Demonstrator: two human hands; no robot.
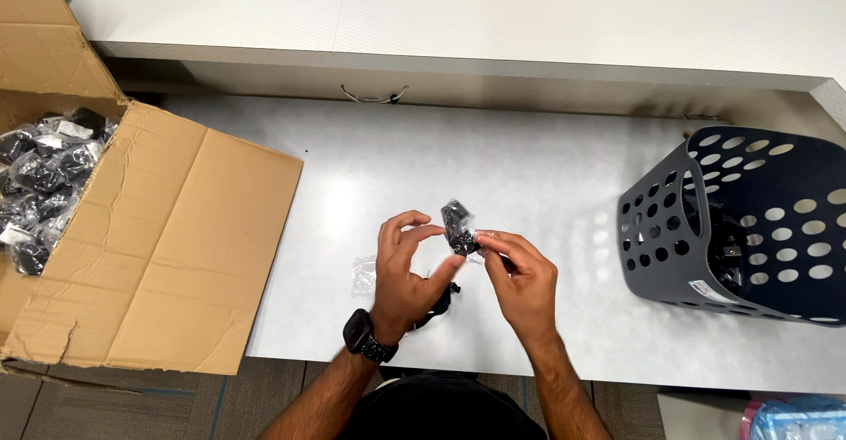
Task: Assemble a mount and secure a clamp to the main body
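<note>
Table (529, 158) in head view: white, smooth, faintly speckled top, glare patches near centre; a raised white shelf (441, 8) runs along the 12 o'clock edge, with a thin wire loop (374, 98) below its lip. Grey-brown carpet floor (132, 405) at 6 o'clock.

Left hand (405, 268) near centre, wrist at 7 o'clock wearing a black watch (366, 336). Fingers curled, thumb and forefinger tips closing toward a small clear plastic bag (460, 227) with a black part inside. Right hand (520, 277) just beside it at 3 o'clock, thumb and forefinger pinching the bag's lower edge. Bag held above the table, between both hands, crinkly and glossy.

Under the left hand, a dark strap-like piece (448, 294) lies on the table; cannot tell what it is. Empty clear bag (363, 277) flat on the table at 9 o'clock of the left hand.

Cardboard box (159, 246) at 9 o'clock, brown, creased, flap folded out over the table edge, torn at the lower corner; filled with many bagged black parts (44, 184).

Basket (749, 220) at 3 o'clock, dark grey plastic, round holes in the walls, tipped on its side, opening facing 12 o'clock-ish; dark items inside, unclear.
</note>
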